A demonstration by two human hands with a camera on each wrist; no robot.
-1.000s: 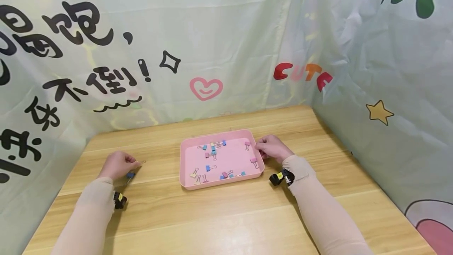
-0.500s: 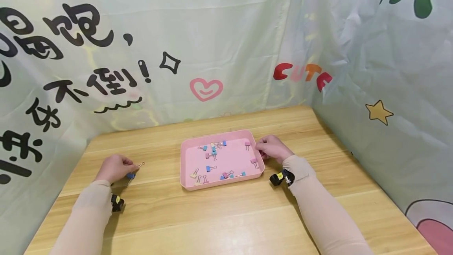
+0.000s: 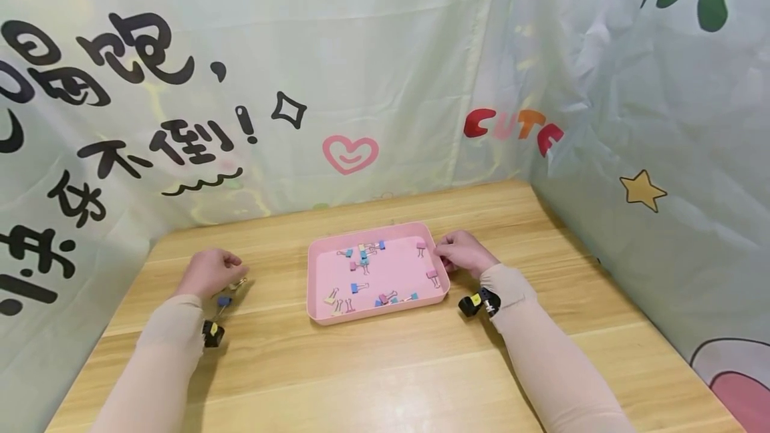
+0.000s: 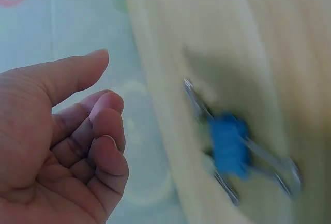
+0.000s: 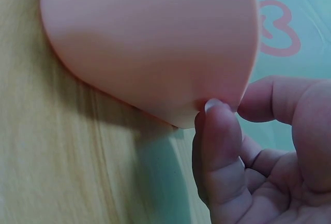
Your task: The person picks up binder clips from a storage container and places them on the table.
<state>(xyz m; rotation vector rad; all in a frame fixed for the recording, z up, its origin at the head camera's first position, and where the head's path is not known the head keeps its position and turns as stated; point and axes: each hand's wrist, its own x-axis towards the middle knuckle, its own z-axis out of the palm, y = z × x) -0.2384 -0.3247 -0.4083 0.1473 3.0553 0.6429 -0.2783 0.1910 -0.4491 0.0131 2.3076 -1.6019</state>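
My left hand (image 3: 210, 272) hovers at the left of the table, its fingers loosely bent and the thumb apart from them, with nothing between them. Just below and beside it lies a blue binder clip (image 3: 224, 301) with silver handles. A pale yellowish binder clip (image 3: 236, 284) lies close by, mostly hidden behind the blue clip (image 4: 230, 145) in the left wrist view. My right hand (image 3: 466, 252) pinches the right wall of a pink tray (image 3: 379, 315); in the right wrist view, thumb and forefinger grip the tray's edge (image 5: 155, 43).
Inside the tray lie several binder clips in pink, blue, teal and yellow, such as a blue clip (image 3: 359, 287) and a pink clip (image 3: 433, 276). Printed cloth (image 3: 409, 85) stands behind the wooden table (image 3: 361, 379) and along its right side.
The left hand's fingertips were at the yellowish clip; now they are off it and the hand is slightly higher and further right. The right hand stays on the tray.
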